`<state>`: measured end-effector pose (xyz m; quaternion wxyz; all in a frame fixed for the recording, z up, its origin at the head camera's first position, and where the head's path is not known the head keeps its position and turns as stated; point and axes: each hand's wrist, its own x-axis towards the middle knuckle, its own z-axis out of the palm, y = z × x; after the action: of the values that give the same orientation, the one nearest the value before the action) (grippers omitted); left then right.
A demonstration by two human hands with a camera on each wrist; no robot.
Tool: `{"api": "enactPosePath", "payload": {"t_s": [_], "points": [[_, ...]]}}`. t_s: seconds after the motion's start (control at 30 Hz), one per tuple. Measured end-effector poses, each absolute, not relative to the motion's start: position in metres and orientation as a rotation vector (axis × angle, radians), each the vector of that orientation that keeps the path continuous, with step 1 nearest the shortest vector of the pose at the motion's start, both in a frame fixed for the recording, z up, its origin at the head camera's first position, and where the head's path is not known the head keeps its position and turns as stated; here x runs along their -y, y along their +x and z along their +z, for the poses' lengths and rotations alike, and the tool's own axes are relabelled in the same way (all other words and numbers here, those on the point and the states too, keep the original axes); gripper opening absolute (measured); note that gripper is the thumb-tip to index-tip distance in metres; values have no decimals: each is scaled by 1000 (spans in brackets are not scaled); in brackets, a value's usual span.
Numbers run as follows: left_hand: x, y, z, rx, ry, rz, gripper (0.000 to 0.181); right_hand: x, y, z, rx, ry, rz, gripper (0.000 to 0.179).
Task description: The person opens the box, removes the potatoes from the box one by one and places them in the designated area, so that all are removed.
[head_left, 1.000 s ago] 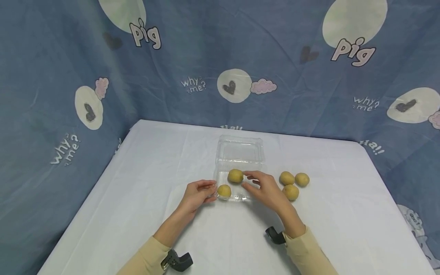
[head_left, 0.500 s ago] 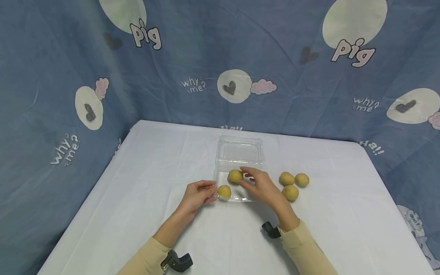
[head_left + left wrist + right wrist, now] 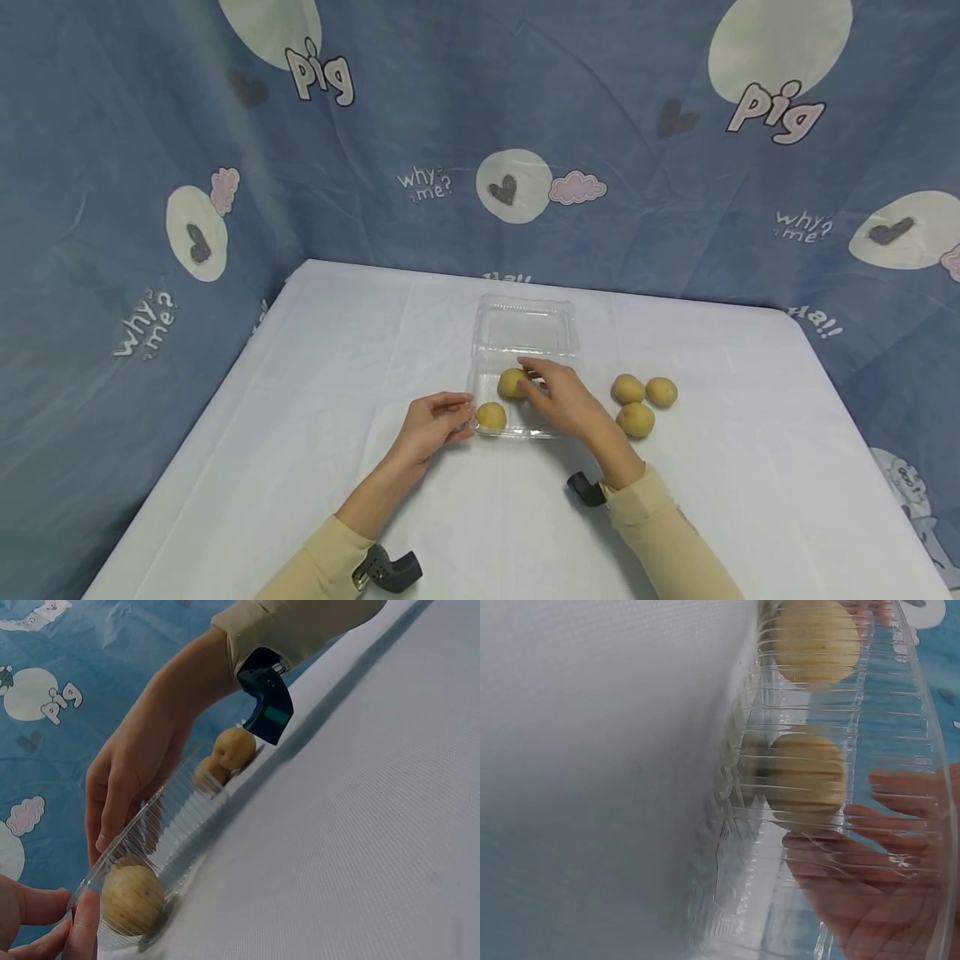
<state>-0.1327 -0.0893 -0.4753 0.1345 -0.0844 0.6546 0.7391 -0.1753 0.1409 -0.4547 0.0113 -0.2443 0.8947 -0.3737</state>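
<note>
A clear plastic clamshell container (image 3: 524, 327) lies on the white table with its lid folded back. My left hand (image 3: 426, 430) pinches its left rim at the front corner, also plain in the left wrist view. One potato (image 3: 492, 416) sits in the front left corner of the base. Behind it rests a second potato (image 3: 512, 382). My right hand (image 3: 564, 402) reaches over the base with fingers and thumb spread around that second potato's right side. Through the clear wall in the right wrist view, the thumb tip is right at this potato (image 3: 806, 780).
Three loose potatoes (image 3: 636, 420) lie close together on the table to the right of the container. A blue patterned cloth (image 3: 645, 217) hangs behind the white table (image 3: 360, 333). A dark wrist device (image 3: 387, 570) is on each forearm.
My right hand has moved left and slightly back, closer over the second potato. My left hand has stayed at the rim, and the potatoes have kept their places.
</note>
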Motion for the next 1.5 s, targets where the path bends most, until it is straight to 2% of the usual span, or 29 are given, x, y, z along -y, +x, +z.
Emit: {"api": "enactPosePath", "payload": {"t_s": [0.3, 0.97, 1.5], "points": [[89, -132, -475, -1900, -247, 2137, 31, -137, -180, -456, -2853, -775, -1099, 37], [90, -131, -475, -1896, -221, 2140, 33, -131, -177, -461, -2658, -683, -1153, 52], [92, -134, -478, -1883, -213, 2138, 32, -136, -171, -456, -2690, -699, -1319, 47]]}}
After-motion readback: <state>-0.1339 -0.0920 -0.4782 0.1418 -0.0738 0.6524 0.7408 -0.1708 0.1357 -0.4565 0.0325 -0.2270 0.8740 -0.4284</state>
